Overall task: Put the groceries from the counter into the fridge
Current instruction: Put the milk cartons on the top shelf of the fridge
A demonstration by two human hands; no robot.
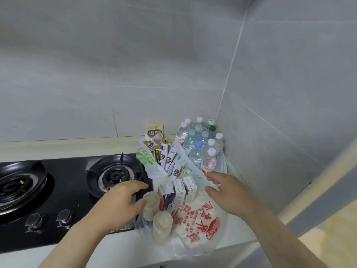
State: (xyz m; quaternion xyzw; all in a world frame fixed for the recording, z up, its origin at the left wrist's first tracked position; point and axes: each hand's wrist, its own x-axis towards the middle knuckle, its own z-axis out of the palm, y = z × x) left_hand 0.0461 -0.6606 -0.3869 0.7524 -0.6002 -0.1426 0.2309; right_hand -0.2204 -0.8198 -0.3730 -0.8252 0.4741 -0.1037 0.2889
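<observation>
Left hand [123,202] by cups [162,226], right hand [229,192] near cartons [179,192], bottles [196,154] behind

A beige packet [154,129] bears the character 椰. The white bag [195,222] carries red print, too blurred to read.

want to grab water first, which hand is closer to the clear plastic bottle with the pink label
Right. The right hand hovers in front of the clear plastic bottle with the pink label; the left hand sits farther off, left of the small drink cartons.

Cartons [179,192] stand before bottles [201,146], right of the stove [58,188].
</observation>
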